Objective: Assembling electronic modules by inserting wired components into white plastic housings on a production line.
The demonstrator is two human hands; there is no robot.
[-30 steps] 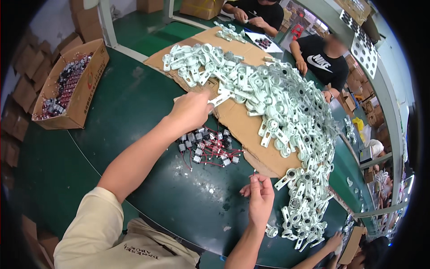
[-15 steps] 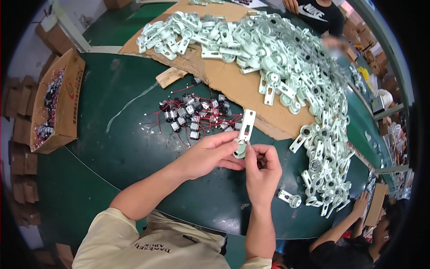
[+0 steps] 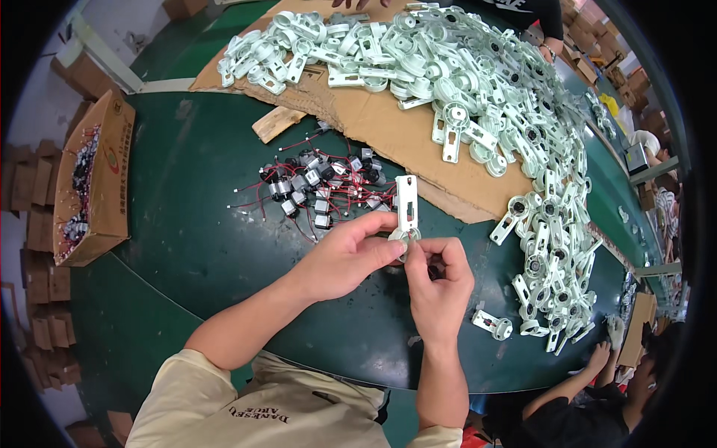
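Left hand (image 3: 343,261) pinching pale-green plastic housing (image 3: 404,201) by round end, long axis pointing away; right hand (image 3: 439,287) touching same end, finger grip unclear.

Heaped pale parts (image 3: 455,114), stacked cartons (image 3: 37,269) — it's an assembly workshop.

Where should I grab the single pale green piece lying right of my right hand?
Probably pinch the pale green piece by its slotted arm, your right hand coming from the left: that narrow end faces left, while the round end points toward the pile.
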